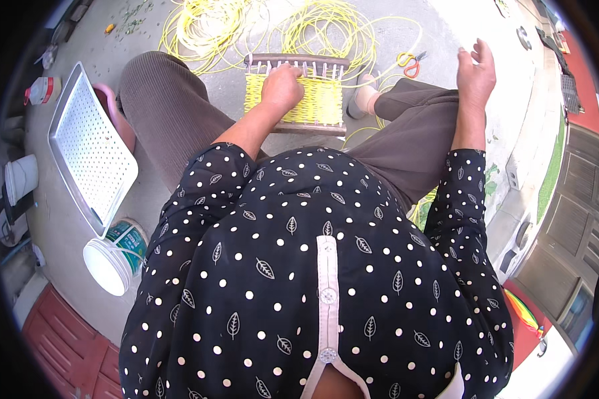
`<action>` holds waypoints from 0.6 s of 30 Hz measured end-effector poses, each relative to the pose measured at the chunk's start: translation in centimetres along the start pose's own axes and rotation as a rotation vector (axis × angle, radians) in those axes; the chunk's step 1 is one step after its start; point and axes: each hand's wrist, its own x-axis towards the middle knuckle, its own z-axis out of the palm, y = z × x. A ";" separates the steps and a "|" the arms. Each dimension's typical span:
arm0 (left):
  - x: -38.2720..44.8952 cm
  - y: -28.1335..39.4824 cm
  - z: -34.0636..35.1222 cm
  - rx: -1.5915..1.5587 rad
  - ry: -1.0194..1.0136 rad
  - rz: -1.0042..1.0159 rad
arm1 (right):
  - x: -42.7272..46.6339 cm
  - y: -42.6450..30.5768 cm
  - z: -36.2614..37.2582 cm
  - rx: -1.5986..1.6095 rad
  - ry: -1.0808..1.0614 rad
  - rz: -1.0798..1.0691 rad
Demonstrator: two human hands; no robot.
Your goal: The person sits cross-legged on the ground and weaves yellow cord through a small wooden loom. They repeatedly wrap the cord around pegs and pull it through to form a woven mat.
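Observation:
A small frame with dark wooden bars (299, 60) lies before me between my legs, strung with pale strips. Yellow cord weaving (319, 102) fills most of it. My left hand (283, 89) rests on the upper part of the weaving, fingers curled near the far bar; its fingertips are partly hidden, so whether it pinches a strand is unclear. Off to the right, above my knee, my right hand (475, 67) is raised with its fingers bent and apart, and nothing shows in it. A yellow strand (354, 86) runs out from the weaving's right side.
Loose coils of yellow cord (324, 27) spread over the concrete beyond the frame. Scissors with yellow and orange handles (410, 65) lie right of it. At left are a perforated metal tray (92, 144), a pink container (115, 114) and a white-and-green bucket (122, 249).

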 end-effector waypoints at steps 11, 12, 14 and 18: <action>-0.4 -1.2 1.9 0.165 0.137 0.026 | -15.0 -7.4 16.1 0.136 -1.090 -0.109; -0.4 -1.1 2.0 0.177 0.134 0.013 | -15.1 -7.6 16.1 0.121 -1.133 -0.129; -0.5 -1.1 2.0 0.183 0.123 0.001 | -15.3 -7.8 16.2 0.114 -1.113 -0.119; -0.8 -0.2 1.5 0.205 0.063 -0.041 | -15.7 -8.5 16.2 0.088 -1.089 -0.073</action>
